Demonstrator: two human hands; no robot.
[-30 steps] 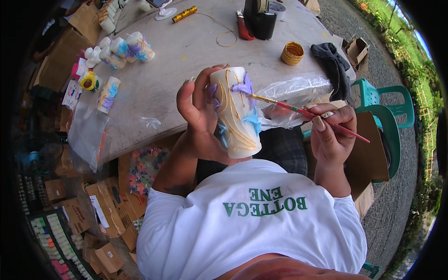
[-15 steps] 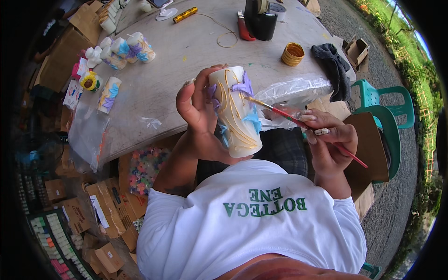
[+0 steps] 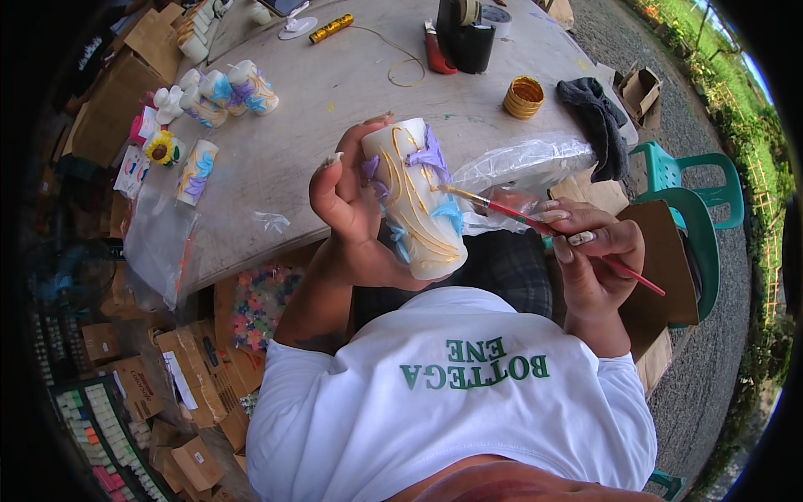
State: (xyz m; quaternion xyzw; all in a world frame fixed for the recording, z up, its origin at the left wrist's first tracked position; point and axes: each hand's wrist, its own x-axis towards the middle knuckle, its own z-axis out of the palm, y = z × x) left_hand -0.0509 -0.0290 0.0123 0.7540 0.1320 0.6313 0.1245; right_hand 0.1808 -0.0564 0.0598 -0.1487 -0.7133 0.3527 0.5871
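A white pillar candle (image 3: 416,219) with gold swirling lines and purple and light blue raised shapes stands tilted in my left hand (image 3: 350,209). The fingers of that hand clasp its top and bottom ends. My right hand (image 3: 598,251) pinches a thin red-handled paintbrush (image 3: 520,216) between thumb and fingers. The gold-coloured bristles touch, or come very close to, the candle's side by the purple shape. Beyond, on the table, sits an open jar of gold paint (image 3: 524,98).
Several decorated candles (image 3: 224,94) group at the table's (image 3: 335,109) far left. A black tape dispenser (image 3: 468,42) is at the back, a dark cloth (image 3: 594,125) and clear plastic (image 3: 527,163) at the right. Cardboard boxes (image 3: 192,368) lie lower left; a green chair (image 3: 694,184) stands right.
The candle's top has leaned further left along with my left hand. The brush tip has shifted slightly down along the candle's side, and my right hand has moved a little to the right.
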